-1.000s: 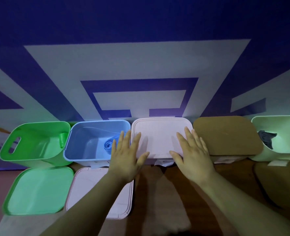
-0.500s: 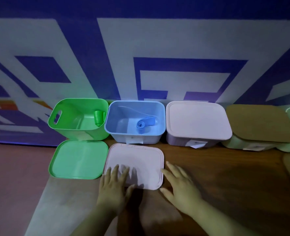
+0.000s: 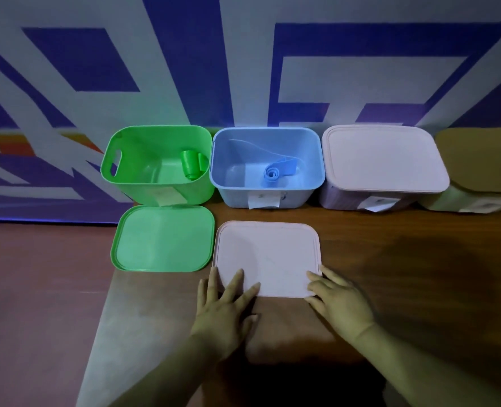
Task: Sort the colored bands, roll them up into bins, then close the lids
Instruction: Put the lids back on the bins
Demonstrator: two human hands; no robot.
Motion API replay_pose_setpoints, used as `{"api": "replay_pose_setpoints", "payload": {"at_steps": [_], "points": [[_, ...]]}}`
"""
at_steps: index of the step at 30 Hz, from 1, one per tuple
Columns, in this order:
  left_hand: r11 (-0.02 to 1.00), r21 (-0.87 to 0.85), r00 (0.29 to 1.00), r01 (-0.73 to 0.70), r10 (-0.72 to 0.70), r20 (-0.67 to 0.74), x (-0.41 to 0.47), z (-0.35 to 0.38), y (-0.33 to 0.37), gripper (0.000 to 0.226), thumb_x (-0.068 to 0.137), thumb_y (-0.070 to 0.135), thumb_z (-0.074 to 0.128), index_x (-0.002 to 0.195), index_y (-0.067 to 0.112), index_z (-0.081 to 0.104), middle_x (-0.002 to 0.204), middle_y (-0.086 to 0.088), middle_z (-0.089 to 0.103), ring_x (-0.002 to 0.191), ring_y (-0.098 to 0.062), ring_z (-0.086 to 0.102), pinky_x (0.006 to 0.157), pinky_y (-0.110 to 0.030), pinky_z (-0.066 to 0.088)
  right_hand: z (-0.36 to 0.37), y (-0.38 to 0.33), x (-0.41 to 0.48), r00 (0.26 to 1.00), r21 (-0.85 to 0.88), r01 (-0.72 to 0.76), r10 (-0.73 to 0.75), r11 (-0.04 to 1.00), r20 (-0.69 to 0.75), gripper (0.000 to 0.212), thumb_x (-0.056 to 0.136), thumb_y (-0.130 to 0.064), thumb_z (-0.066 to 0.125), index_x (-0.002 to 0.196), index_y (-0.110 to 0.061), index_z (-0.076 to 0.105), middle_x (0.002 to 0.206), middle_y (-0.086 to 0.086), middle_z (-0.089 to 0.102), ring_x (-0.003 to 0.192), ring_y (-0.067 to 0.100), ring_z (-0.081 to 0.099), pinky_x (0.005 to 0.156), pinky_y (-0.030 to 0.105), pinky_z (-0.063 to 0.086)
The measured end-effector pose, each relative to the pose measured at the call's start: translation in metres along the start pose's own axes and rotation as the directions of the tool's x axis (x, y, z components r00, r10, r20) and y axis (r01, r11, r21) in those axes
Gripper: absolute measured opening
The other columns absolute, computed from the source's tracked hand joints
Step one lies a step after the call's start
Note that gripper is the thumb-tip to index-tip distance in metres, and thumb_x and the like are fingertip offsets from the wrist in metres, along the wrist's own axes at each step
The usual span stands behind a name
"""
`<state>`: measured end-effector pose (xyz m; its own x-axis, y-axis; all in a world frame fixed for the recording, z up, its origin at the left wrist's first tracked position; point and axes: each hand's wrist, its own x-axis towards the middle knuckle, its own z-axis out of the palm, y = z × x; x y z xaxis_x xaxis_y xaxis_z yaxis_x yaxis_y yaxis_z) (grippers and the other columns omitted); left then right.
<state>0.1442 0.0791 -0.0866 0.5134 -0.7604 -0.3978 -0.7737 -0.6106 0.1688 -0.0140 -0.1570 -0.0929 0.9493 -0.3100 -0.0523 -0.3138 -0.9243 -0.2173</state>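
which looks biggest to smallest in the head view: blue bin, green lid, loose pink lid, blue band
1. blue bin
2. loose pink lid and green lid: look alike, pink nearer, so unranked
3. blue band

Left hand point(image 3: 226, 311), right hand point(image 3: 341, 305) newly at loose lid point(image 3: 268, 255) corners

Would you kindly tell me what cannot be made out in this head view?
- Contents of the pink bin, head view: its closed lid covers them.
- The tan-lidded bin, head view: the right edge cuts it off, and its lid hides the inside.
- The label on the blue bin, head view: too small and blurred to read.
- The right hand, head view: whether its fingertips grip the loose lid or only touch its corner is unclear.
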Motion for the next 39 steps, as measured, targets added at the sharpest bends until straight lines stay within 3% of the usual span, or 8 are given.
{"api": "replay_pose_setpoints", "payload": {"at_steps": [3,10,16,19,25,32,37,39], "points": [[0.999,-0.044,0.999,0.016,-0.017,-0.038,-0.004,0.004,0.002,0.061,0.092,0.071,0.022,0.148,0.058,0.004,0.161,0.015,-0.013,0.141,-0.045,-0.032,0.115,-0.055,-0.018,0.005,-0.003,-0.005,1.000,-0.051,0.015,-0.015,0.999,0.002,0.026,0.085,-0.040,0.049,0.075,-0.025,0.068,0.117,-0.007,0.072,0.115,0.021,0.066,0.076,0.033,0.056],[0.996,-0.071,0.998,0.055,-0.053,0.033,-0.019,0.007,0.005,0.068,0.090,0.073,0.024,0.150,0.054,-0.002,0.164,0.014,-0.013,0.144,-0.043,-0.028,0.119,-0.053,-0.005,0.005,-0.008,-0.011,0.997,-0.085,0.061,-0.064,0.994,-0.031,0.033,0.088,-0.038,0.046,0.071,-0.022,0.070,0.114,-0.002,0.073,0.111,0.022,0.068,0.097,0.036,0.044],[0.995,-0.055,0.997,0.077,-0.077,0.013,-0.033,0.004,0.003,0.061,0.096,0.062,0.031,0.150,0.052,0.004,0.165,0.016,0.000,0.150,-0.038,-0.013,0.121,-0.053,0.000,0.003,-0.003,-0.017,0.966,-0.133,0.226,-0.240,0.965,-0.100,0.028,0.089,-0.037,0.051,0.069,-0.023,0.066,0.108,0.001,0.075,0.102,0.016,0.071,0.103,0.036,0.037],[0.991,-0.052,0.992,0.122,-0.123,-0.028,-0.029,0.005,0.005,0.054,0.099,0.057,0.033,0.149,0.053,0.013,0.164,0.014,0.012,0.150,-0.037,0.003,0.120,-0.048,0.017,-0.002,0.000,-0.014,0.947,-0.189,0.283,-0.305,0.940,-0.097,0.019,0.083,-0.032,0.072,0.068,-0.022,0.067,0.103,0.003,0.076,0.098,0.017,0.072,0.102,0.038,0.037],[0.982,-0.030,0.973,0.186,-0.188,-0.134,-0.013,0.015,0.002,0.039,0.094,0.055,0.042,0.131,0.048,0.050,0.145,0.007,0.049,0.124,-0.037,0.042,0.089,-0.045,0.050,0.000,0.011,-0.011,0.923,-0.248,0.340,-0.373,0.907,-0.098,0.016,0.079,-0.031,0.079,0.073,-0.021,0.068,0.102,0.004,0.076,0.098,0.018,0.072,0.101,0.043,0.042],[0.983,-0.073,0.962,0.166,-0.178,-0.209,-0.004,0.015,0.001,0.044,0.089,0.053,0.040,0.119,0.038,0.067,0.134,-0.001,0.063,0.118,-0.049,0.053,0.092,-0.052,0.050,-0.006,0.011,-0.002,0.880,-0.224,0.384,-0.429,0.896,-0.203,0.028,0.091,-0.033,0.051,0.070,-0.021,0.065,0.092,0.000,0.077,0.088,0.016,0.073,0.092,0.034,0.040],[0.989,-0.055,0.962,0.138,-0.147,-0.231,0.001,0.012,0.000,0.041,0.089,0.054,0.041,0.115,0.037,0.068,0.127,0.002,0.065,0.107,-0.036,0.060,0.077,-0.041,0.051,-0.012,0.015,0.005,0.886,-0.255,0.380,-0.429,0.889,-0.177,0.022,0.079,-0.020,0.075,0.068,-0.020,0.056,0.053,-0.007,0.055,0.049,0.018,0.055,0.074,0.032,0.046],[0.994,-0.044,0.968,0.100,-0.107,-0.227,0.002,0.014,0.002,0.040,0.091,0.053,0.041,0.117,0.037,0.066,0.128,0.003,0.064,0.101,-0.032,0.059,0.072,-0.039,0.049,-0.014,0.016,0.005,0.888,-0.229,0.371,-0.416,0.900,-0.195,0.021,0.089,-0.027,0.062,0.070,-0.020,0.057,0.055,-0.007,0.055,0.049,0.018,0.054,0.072,0.033,0.050]]}}
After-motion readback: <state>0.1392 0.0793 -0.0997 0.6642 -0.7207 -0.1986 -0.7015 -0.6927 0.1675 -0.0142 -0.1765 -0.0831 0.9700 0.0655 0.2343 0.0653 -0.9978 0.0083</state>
